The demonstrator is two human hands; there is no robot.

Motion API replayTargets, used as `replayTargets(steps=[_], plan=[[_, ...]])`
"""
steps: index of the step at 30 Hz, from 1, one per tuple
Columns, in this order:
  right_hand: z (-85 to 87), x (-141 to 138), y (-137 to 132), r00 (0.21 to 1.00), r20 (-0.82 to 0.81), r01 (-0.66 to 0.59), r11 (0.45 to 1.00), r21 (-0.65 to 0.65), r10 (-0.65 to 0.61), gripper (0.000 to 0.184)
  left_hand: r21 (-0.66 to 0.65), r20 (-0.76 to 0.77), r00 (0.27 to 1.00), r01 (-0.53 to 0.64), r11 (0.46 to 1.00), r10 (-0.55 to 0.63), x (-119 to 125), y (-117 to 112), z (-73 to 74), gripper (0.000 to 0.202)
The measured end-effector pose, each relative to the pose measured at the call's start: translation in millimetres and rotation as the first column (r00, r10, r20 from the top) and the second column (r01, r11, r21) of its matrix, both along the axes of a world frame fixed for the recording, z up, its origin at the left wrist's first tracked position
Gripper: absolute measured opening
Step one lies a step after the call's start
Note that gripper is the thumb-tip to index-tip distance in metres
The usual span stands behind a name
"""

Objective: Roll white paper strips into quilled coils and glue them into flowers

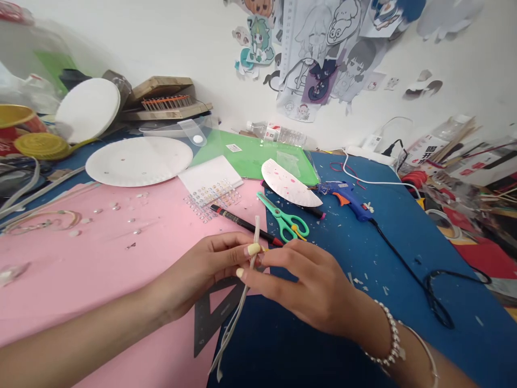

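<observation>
Several thin white cords (236, 318) run up between my hands and hang loose below them, with a short end poking out on top. My left hand (220, 256) pinches the cords between thumb and fingers. My right hand (302, 277) closes on the same cords just below, thumb and fingertips pressed together. Beneath my hands lies a dark set square (210, 315). Just beyond them are a black marker with a red cap (242, 223) and green-handled scissors (283, 215).
A blue glue gun (349, 199) with a black cable lies right, beside a cut piece of paper plate (288, 180). White paper plates (139, 161), a sheet of stick-on gems (214, 196) and a green folder (250, 156) lie behind. Pink paper (153, 269) covers the left.
</observation>
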State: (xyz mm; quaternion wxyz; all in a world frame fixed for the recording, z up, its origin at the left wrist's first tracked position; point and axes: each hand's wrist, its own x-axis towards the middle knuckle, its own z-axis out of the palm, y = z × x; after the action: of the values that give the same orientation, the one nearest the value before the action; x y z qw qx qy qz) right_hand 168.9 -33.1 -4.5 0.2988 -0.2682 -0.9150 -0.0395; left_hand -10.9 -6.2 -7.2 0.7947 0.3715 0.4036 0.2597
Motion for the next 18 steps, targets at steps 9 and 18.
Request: replayTargets(steps=[9,18], plan=[[1.4,-2.3,-3.4,0.998,0.021,-0.055,0.998,0.014,0.055,0.020,-0.006,-0.016,0.999,0.047,0.999,-0.047,-0.6,-0.7,-1.2,0.013],[-0.7,-1.5,-4.6,1.000,-0.001,-0.025,0.999,0.021,0.025,0.014,0.004,-0.015,0.999,0.030,1.000,-0.030,-0.4,0.3,-0.5,0.011]])
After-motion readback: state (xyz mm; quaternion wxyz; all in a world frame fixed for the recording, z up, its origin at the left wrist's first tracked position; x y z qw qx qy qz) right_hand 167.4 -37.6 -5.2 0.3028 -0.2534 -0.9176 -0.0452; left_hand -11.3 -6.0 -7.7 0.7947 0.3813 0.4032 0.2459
